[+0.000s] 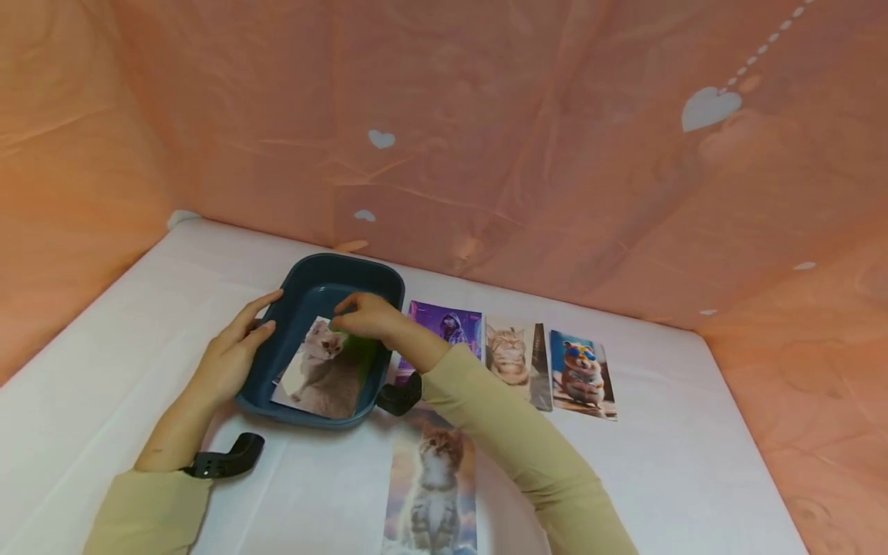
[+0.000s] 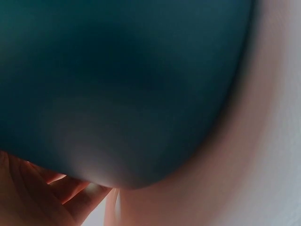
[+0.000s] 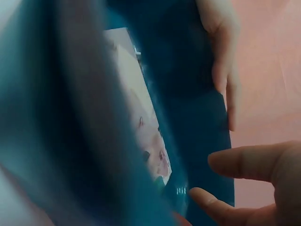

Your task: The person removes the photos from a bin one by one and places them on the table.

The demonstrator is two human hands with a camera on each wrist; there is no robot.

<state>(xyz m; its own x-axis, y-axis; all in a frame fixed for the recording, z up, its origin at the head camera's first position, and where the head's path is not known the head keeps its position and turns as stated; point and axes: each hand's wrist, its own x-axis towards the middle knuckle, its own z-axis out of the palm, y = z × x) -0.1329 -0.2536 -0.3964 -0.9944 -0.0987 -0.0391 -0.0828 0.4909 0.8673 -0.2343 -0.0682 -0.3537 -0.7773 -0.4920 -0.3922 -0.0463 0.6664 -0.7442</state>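
Left hand (image 1: 234, 351) grips tray (image 1: 340, 268) by side, apparently steadying it; right hand (image 1: 368, 316), fingers apart, over cat photo (image 1: 324, 379) inside.

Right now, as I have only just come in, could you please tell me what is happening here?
A person is handling a blue bin and a grey cat picture that lies inside it. The left hand rests against the bin's left side, while the right hand is over the bin, by the picture's top edge; whether it touches the picture is unclear. To the bin's right lie a purple picture, an orange cat picture and a hamster picture.
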